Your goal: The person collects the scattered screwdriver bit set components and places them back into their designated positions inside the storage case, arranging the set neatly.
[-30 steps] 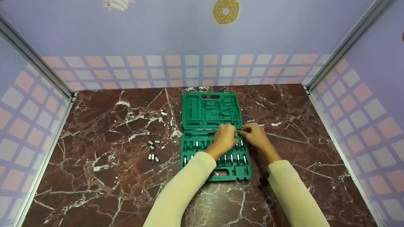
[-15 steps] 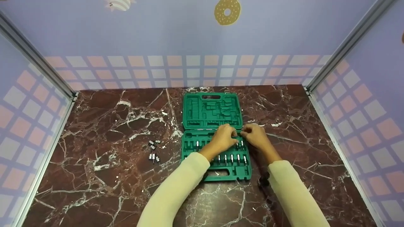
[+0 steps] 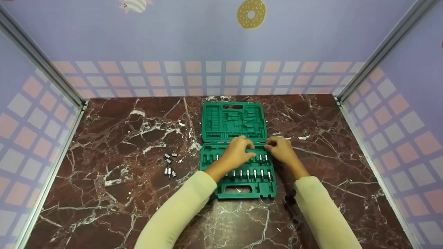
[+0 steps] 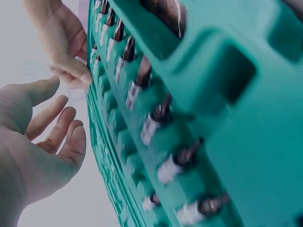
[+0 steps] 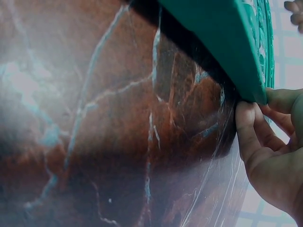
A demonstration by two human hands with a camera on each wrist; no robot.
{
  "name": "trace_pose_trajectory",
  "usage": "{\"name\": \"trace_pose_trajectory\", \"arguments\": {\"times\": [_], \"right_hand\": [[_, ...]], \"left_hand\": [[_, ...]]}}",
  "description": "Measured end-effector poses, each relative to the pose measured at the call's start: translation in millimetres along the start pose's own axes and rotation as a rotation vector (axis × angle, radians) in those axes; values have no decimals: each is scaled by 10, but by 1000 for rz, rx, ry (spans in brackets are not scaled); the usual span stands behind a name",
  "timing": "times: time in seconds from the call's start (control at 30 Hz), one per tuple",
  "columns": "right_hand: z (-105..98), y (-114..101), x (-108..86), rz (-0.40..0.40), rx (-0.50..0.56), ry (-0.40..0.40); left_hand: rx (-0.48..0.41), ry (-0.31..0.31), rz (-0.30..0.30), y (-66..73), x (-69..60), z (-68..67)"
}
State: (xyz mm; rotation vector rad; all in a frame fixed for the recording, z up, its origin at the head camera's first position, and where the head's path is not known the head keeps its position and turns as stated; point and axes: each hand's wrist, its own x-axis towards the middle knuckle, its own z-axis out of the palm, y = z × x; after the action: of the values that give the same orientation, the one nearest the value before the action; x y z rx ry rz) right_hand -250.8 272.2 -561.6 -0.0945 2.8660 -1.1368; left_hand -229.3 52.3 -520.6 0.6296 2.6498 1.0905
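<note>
A green socket case (image 3: 264, 190) lies unfolded on the marbled table, its lid (image 3: 211, 117) at the back. Several chrome bit sockets (image 3: 255, 174) sit in its front row, and a few (image 3: 260, 158) in the row behind. My left hand (image 3: 236, 152) hovers above the case with fingers loosely bent and nothing between them; the left wrist view shows its palm (image 4: 33, 156). At the case's right side, near the hinge, my right hand (image 3: 281, 149) pinches the edge. In the right wrist view its thumb and fingers (image 5: 253, 127) meet at the case corner (image 5: 258, 90).
Several loose bit sockets (image 3: 169, 171) lie in two small clusters left of the case. Patterned walls (image 3: 221, 41) enclose the table (image 3: 114, 145) at the back and both sides. Small white specks are scattered on the tabletop.
My left hand has shifted left over the case and its fingers have spread apart, uncovering more of the bit sockets. My right hand stays at the case's right edge.
</note>
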Motion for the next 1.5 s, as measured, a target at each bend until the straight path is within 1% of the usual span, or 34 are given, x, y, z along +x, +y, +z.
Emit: {"name": "trace_pose_trajectory", "arguments": {"times": [0.13, 0.27, 0.4, 0.53, 0.67, 0.73, 0.83, 0.97, 1.07, 1.23, 1.37, 1.5], "right_hand": [[0, 8, 11, -11, -12, 5], [-2, 26, 18, -22, -26, 3], [5, 30, 23, -23, -17, 6], [10, 29, 21, -16, -2, -1], [-2, 32, 4, -13, -8, -8], [-11, 32, -5, -17, -12, -6], [-16, 35, -10, -30, -16, -6], [-8, 39, -7, -43, -20, 1], [7, 39, -2, -36, -20, 7], [18, 35, 3, -19, -15, -5], [3, 26, 6, -20, -15, 2], [2, 23, 6, -34, -14, 9]], "left_hand": [[-52, 24, -16, -79, -91, -119], [-97, 59, -16, -166, -183, -211], [-130, 94, -7, -261, -274, -307], [-155, 144, 4, -364, -372, -424], [-154, 191, 3, -458, -479, -548], [-140, 211, -3, -505, -527, -606], [-118, 237, -28, -580, -594, -683], [-113, 249, -69, -699, -676, -765], [-98, 263, -70, -802, -733, -812], [-71, 311, -67, -983, -829, -897], [-78, 335, -80, -1137, -900, -980], [-82, 344, -105, -1286, -977, -1056]]}}
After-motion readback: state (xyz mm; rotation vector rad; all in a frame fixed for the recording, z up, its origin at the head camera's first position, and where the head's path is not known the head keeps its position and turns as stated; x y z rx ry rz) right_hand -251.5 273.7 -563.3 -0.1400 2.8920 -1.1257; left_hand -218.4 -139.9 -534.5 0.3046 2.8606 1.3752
